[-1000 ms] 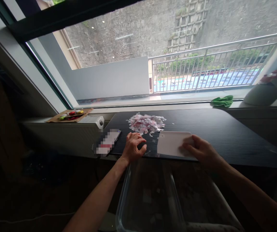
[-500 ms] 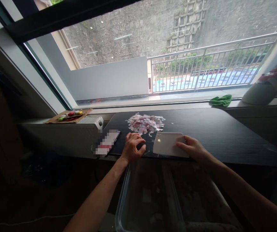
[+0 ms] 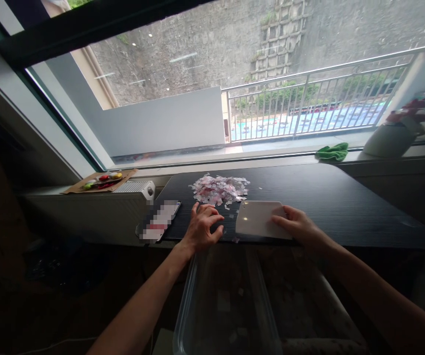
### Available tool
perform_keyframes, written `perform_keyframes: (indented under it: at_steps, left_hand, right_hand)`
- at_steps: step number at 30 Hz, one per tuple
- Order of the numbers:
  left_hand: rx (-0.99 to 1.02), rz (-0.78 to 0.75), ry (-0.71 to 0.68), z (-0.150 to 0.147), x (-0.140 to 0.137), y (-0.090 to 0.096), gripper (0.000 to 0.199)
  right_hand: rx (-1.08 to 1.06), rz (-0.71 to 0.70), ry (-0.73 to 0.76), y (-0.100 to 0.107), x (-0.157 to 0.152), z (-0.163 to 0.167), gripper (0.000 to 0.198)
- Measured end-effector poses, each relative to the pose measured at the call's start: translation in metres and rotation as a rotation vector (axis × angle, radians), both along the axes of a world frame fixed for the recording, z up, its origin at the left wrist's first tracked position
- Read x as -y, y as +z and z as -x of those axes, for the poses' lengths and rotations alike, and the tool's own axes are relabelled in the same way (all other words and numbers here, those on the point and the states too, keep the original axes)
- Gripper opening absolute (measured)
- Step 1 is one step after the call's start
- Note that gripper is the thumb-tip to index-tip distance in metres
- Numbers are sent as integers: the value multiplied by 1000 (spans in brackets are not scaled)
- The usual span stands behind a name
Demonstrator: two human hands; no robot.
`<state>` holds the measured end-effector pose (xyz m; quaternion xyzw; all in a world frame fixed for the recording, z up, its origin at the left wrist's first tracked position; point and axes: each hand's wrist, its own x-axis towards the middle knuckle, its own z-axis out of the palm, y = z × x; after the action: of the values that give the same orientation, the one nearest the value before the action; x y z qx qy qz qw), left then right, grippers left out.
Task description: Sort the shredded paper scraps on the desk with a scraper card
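Observation:
My right hand (image 3: 294, 223) grips the right side of a flat, whitish, rectangular scraper-like plate (image 3: 254, 218) near the table's front edge. Left of it, my left hand (image 3: 205, 225) is over the table with fingers bent and apart, thumb away from them, nothing seen in it. Just beyond both hands lies a heap of small pale pink and white paper scraps (image 3: 217, 189). A few loose scraps lie between the hands. Below the edge stands a clear plastic bin (image 3: 188, 301) with several scraps inside.
The dark table (image 3: 308, 192) stands under a window. A phone (image 3: 160, 220), partly blurred out, lies at its left edge. Left of that is a white radiator (image 3: 101, 212) with cardboard (image 3: 73, 186) on it. A green cloth (image 3: 332, 152) rests on the sill by a pale container (image 3: 390, 140).
The view has shifted slightly. My left hand's fingers look a little more spread, and scraps show near the table's front edge between the hands. My right hand keeps hold of the plate.

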<state>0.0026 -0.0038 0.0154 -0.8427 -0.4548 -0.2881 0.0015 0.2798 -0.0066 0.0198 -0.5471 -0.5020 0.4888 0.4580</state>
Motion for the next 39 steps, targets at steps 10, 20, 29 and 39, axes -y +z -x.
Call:
perform_keyframes:
  at_steps: [10, 20, 29, 39]
  left_hand:
    - [-99, 45, -164, -23, 33, -4, 17]
    - [-105, 67, -241, -15, 49, 11, 20]
    - [59, -6, 103, 4, -10, -4, 16]
    - [149, -20, 130, 5, -11, -15, 14]
  right_hand:
    - [-33, -112, -164, -18, -18, -15, 25]
    - [148, -174, -293, -14, -37, -3, 26]
    - [6, -166, -184, -15, -39, 10, 27]
    - [27, -158, -74, -7, -40, 27, 27]
